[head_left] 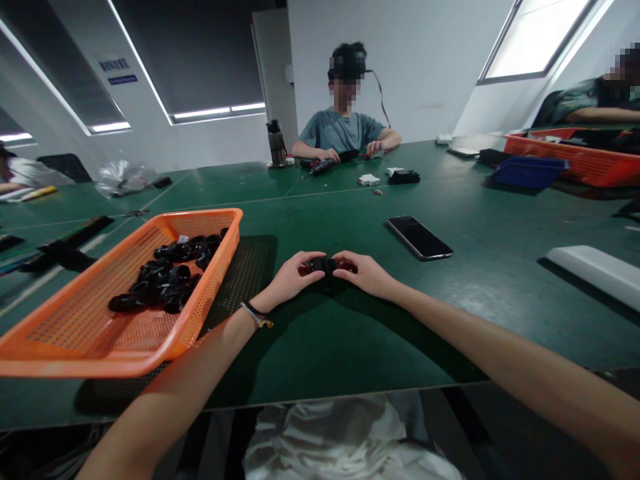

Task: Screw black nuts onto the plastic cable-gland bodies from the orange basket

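Observation:
A small black plastic part [324, 265] is held just above the green table [310, 347], in front of me. My left hand [295, 275] pinches its left side between thumb and fingers. From the other side, my right hand [364, 273] grips the same part, with thumb and fingertips closed on it. The fingers cover much of the part, so its exact shape is hidden. To the left stands an orange perforated basket [200, 333] with several glossy black plastic parts [165, 277] heaped inside, similar in colour to the held one.
A smartphone [419, 237] lies right of my hands, and a white long object [595, 273] is farther right. Across the table a person [345, 127] sits near a power screwdriver [323, 167] and a dark bottle [276, 143]. A blue bin [530, 172] and red-orange basket [590, 163] stand at back right.

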`<state>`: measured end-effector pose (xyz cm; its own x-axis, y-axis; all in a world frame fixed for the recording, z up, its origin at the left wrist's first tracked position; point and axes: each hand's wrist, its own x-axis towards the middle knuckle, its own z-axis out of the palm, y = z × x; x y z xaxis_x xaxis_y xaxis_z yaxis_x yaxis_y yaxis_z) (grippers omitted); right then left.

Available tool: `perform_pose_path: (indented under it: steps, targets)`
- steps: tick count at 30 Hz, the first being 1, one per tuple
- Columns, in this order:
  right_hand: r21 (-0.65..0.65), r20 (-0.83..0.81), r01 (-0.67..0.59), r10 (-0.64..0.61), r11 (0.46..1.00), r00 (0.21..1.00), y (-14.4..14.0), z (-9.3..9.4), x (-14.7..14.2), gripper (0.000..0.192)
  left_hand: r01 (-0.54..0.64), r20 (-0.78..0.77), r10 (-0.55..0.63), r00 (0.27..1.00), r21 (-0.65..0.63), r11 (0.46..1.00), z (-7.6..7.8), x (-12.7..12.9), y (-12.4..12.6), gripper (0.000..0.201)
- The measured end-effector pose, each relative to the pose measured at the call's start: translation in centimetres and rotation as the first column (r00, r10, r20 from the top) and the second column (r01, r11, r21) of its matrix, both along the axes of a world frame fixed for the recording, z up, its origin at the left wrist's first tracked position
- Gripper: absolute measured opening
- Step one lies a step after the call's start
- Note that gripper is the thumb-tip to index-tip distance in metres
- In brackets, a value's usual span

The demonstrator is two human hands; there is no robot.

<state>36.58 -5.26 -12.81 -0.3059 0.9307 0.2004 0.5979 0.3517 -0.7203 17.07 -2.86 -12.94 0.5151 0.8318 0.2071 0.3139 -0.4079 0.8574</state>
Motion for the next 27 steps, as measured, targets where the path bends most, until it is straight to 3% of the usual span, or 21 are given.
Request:
perform_pose_path:
  steps: [27]
  targets:
    - [-0.003, 0.019, 0.001, -0.001, 1.000, 1.000, 0.08, 0.02, 0.01, 0.016, -0.008, -0.019, 0.008, 1.000, 0.000, 1.000, 0.21, 0.08, -0.12, 0.038]
